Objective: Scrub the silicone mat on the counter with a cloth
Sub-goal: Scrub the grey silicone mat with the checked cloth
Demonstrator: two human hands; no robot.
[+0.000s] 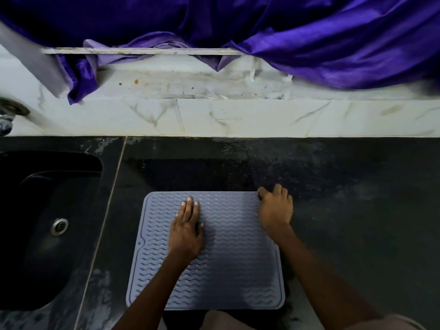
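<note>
A grey-blue silicone mat (pixel 233 258) with a wavy ribbed pattern lies flat on the black counter (pixel 357 210), close to the front edge. My left hand (pixel 188 232) rests palm down on the mat's left half, fingers stretched forward and holding nothing. My right hand (pixel 275 208) sits at the mat's far right corner with its fingers curled, the thumb on the corner as if pinching it. No cleaning cloth shows in either hand.
A black sink (pixel 35 186) with a metal drain (pixel 59 226) is set into the counter on the left. A tap (pixel 9 113) sticks out at the far left. A white marble ledge (pixel 238 117) runs along the back, with purple fabric (pixel 333 44) draped over it.
</note>
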